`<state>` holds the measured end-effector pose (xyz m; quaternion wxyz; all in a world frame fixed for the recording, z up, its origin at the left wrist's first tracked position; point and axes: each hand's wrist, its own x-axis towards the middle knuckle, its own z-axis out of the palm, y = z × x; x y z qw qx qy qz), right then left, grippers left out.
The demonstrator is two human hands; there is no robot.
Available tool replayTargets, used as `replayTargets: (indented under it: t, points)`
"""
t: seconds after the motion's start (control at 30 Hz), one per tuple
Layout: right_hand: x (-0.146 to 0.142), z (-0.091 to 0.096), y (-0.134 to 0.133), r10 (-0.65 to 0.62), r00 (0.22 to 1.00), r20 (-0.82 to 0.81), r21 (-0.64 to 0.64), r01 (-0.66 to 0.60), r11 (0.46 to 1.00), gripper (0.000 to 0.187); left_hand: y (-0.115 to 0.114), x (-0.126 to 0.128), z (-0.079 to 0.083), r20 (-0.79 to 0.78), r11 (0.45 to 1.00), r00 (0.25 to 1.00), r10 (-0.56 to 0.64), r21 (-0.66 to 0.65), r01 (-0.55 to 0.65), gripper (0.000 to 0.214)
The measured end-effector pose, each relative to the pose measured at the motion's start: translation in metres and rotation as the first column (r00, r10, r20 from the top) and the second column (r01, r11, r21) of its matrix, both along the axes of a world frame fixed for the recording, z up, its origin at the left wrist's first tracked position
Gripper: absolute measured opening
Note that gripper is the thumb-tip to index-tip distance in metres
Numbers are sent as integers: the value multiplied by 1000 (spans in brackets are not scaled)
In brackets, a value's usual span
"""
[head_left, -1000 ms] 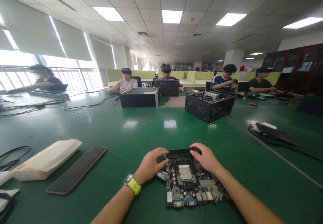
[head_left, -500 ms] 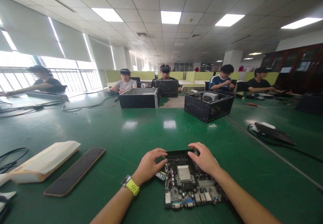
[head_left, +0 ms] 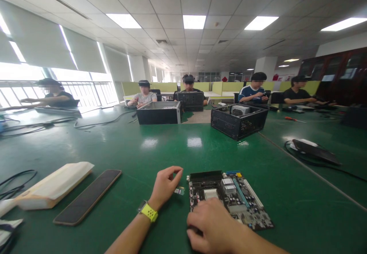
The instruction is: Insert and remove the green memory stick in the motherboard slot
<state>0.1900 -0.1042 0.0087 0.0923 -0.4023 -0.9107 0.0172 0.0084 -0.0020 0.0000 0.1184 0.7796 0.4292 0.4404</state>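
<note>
Far left: black cables (head_left: pixel 17 180) on the green table (head_left: pixel 183 151). Next, a white pouch (head_left: pixel 53 186) lying flat, and just beside it on its right a long dark pad (head_left: pixel 87 197), both angled the same way.

Left hand (head_left: pixel 164 185): palm down on the table, yellow watch (head_left: pixel 149 211) on the wrist. Fingers half-curled and loose, clenched on nothing visible. A small green card (head_left: pixel 179 190) lies just beside the fingers, between the hand and the board; can't tell if it touches them.

Motherboard (head_left: pixel 239 199): flat on the table, near edge, centre-right, directly in front of the person. The black slot strip runs along its far edge and white slots run down the right side.

Right hand (head_left: pixel 212 226): on the board's near left corner, covering it, back of hand to the camera. Fingers bent down onto the board; the tips are hidden, so can't tell if it grips or just presses.

Mid-table, well apart from the hands: a closed black case (head_left: pixel 159 113), then an open black case (head_left: pixel 239 121) with a grey unit inside. Behind them, people sit at the far side of the table.

Right: a red-handled screwdriver (head_left: pixel 294 119) lies far back. Nearer, a flat black device (head_left: pixel 315 151) lies on the adjoining table with a cable looped beside it.
</note>
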Motion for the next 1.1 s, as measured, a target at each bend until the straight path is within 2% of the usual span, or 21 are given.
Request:
replayTargets:
  t: [0.07,0.13,0.23,0.33,0.4,0.5,0.57,0.6,0.63,0.67,0.7,0.73,0.77,0.8,0.83,0.87,0.9,0.93,0.97,1.03,1.1]
  points:
    - [11,2,11,-121,993,-19,10,121,993,22,-1,0,1,-9,1000,1000,-1,7,1,20]
    - [30,7,26,-332,943,-32,14,332,943,23,-2,-1,3,-14,1000,1000,-2,16,2,19]
    - [68,16,50,-637,770,-17,-1,637,771,25,-3,-2,4,-20,1000,1000,-2,18,3,19]
    - [102,19,65,-784,620,-2,-37,784,620,27,-2,-1,4,-29,1000,1000,-12,12,12,19]
    - [113,17,67,-805,593,-7,-50,804,593,27,-2,0,3,-34,1000,999,-19,6,19,19]
    - [110,15,60,-772,635,-33,-57,770,636,29,-1,2,2,-35,1000,999,-27,-4,26,19]
    - [100,17,52,-691,720,-70,-160,675,720,32,-1,2,2,-35,999,999,-41,-19,41,18]
    - [94,19,47,-611,786,-92,-295,565,771,33,-1,3,2,-33,998,998,-59,-30,58,18]
    - [89,22,42,-501,855,-132,-478,388,788,35,-1,3,1,-30,996,996,-86,-43,84,18]
    - [85,24,38,-376,903,-206,-665,153,731,41,-2,3,1,-27,992,993,-118,-57,117,18]
    - [82,26,35,-271,909,-315,-793,-96,601,51,-2,4,1,-27,986,988,-151,-71,149,19]
    - [80,28,33,-220,872,-437,-833,-300,465,61,-3,4,1,-31,981,983,-179,-86,176,19]
    - [79,29,33,-227,808,-544,-806,-427,409,66,-3,5,1,-41,975,979,-201,-101,196,19]
    - [80,29,35,-264,734,-625,-748,-468,471,65,-4,5,0,-57,971,975,-216,-117,208,19]
    - [81,27,39,-302,666,-682,-672,-408,618,59,-4,5,0,-76,968,971,-225,-133,214,17]
    - [82,24,43,-325,621,-714,-578,-260,773,50,-5,6,0,-95,965,968,-233,-149,218,16]
    - [84,20,48,-336,607,-720,-473,-76,878,43,-5,6,-1,-113,961,964,-241,-164,221,14]
    - [86,16,53,-346,624,-701,-376,89,922,39,-5,6,-1,-128,958,960,-248,-177,224,13]
    - [88,10,58,-360,660,-660,-305,203,930,39,-5,6,-1,-138,957,958,-252,-185,225,12]
    - [89,0,63,-398,732,-554,-251,309,917,43,-5,6,-1,-152,956,956,-252,-195,221,11]
    - [88,-8,66,-425,771,-473,-244,349,905,42,-5,6,-1,-160,956,956,-248,-197,215,12]
